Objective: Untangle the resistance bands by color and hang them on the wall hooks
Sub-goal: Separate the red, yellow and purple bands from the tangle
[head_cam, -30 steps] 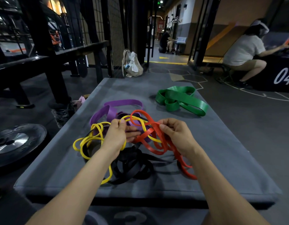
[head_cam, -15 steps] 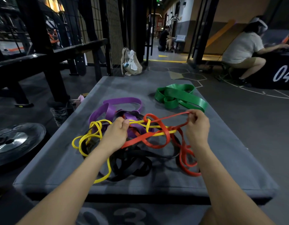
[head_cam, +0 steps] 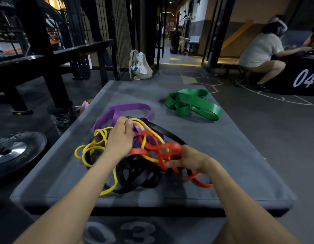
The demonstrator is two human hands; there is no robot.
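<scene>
One colour freed: wide green rubber band (head_cam: 193,103) lies apart on grey padded platform (head_cam: 232,152). Purple (head_cam: 129,107), yellow (head_cam: 92,150), black (head_cam: 140,176), red band (head_cam: 152,150) knotted. Left hand (head_cam: 121,138) curled on tangle; right hand (head_cam: 189,158) apparently pinches red band. None hung.

We cannot see the fingertips of the left hand (head_cam: 121,136); they are buried in the tangle where the yellow band (head_cam: 98,138) and the purple band (head_cam: 129,108) meet. The right hand (head_cam: 186,158) is blurred, so its hold on the red band (head_cam: 149,150) is unclear. The black band (head_cam: 140,178) runs under the others. The weight plate (head_cam: 17,150) is cut by the left edge.
</scene>
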